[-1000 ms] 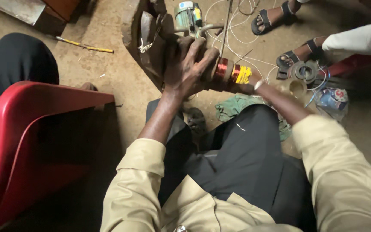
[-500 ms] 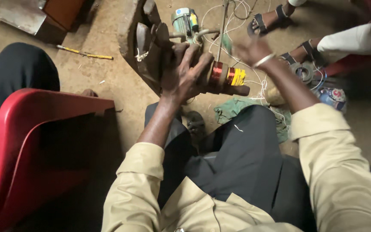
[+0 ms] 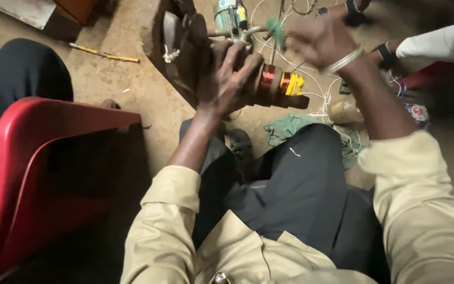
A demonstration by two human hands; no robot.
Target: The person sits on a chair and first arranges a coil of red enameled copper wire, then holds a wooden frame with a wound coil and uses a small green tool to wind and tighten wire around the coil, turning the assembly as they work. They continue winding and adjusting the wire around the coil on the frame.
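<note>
Red chair [image 3: 43, 173]: fills the lower left of the frame, beside my left knee; its seat faces away from my work.
Yellow pencil-like stick [image 3: 103, 53]: lies on the dirt floor in the upper left, well apart from my hands.
Metal winding rig [image 3: 185, 47]: stands upper centre on the floor, dark and upright, so the coil is carried in front of me.
Left hand [image 3: 227, 79]: wrapped around the near end of the coil piece, fingers curled over the top, I judge to steady it against the rig.
Wound coil [image 3: 277, 84]: centre top of the frame, a cylinder with copper-red windings and yellow tape bands, held level just right of my left hand.
Right hand [image 3: 319, 39]: raised at upper right, blurred; fingers pinched on a small green bit [image 3: 276, 26], clear of the coil.
White wires [image 3: 316, 100]: loose loops on the floor below the coil.
Green cloth [image 3: 290, 129]: crumpled on the floor by my knee.
</note>
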